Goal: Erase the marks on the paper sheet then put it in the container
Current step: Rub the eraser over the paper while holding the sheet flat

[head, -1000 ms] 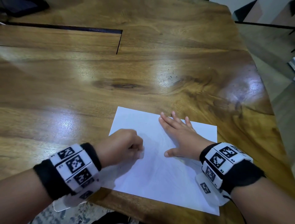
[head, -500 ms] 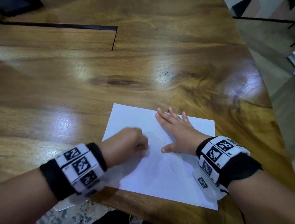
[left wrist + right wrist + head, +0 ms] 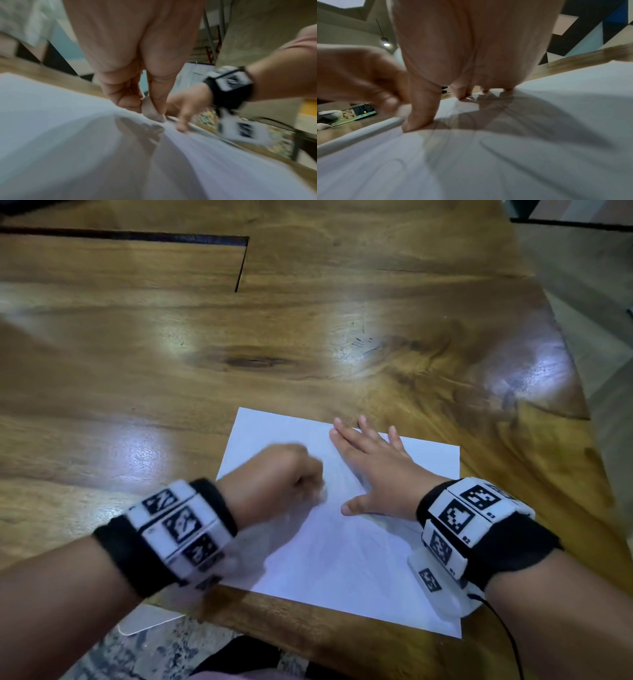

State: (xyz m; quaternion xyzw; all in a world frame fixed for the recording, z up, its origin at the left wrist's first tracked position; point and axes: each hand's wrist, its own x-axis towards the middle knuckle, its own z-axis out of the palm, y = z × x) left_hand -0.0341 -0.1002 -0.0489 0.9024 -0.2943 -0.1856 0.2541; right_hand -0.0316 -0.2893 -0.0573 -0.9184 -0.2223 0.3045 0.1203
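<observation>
A white paper sheet lies near the front edge of the wooden table. My left hand is curled and pinches a small pale eraser, whose tip presses on the sheet. My right hand lies flat on the paper with straight, spread fingers, just right of the left hand. Faint grey pencil lines cross the sheet in the right wrist view, below the right hand's thumb. No container is in view.
The table's front edge runs just below the paper, with speckled floor beyond it. A dark seam crosses the far tabletop. The table's right edge curves away near the floor on the right.
My left hand with the eraser has shifted slightly over the sheet and is blurred by motion. The right hand stays flat on the paper.
</observation>
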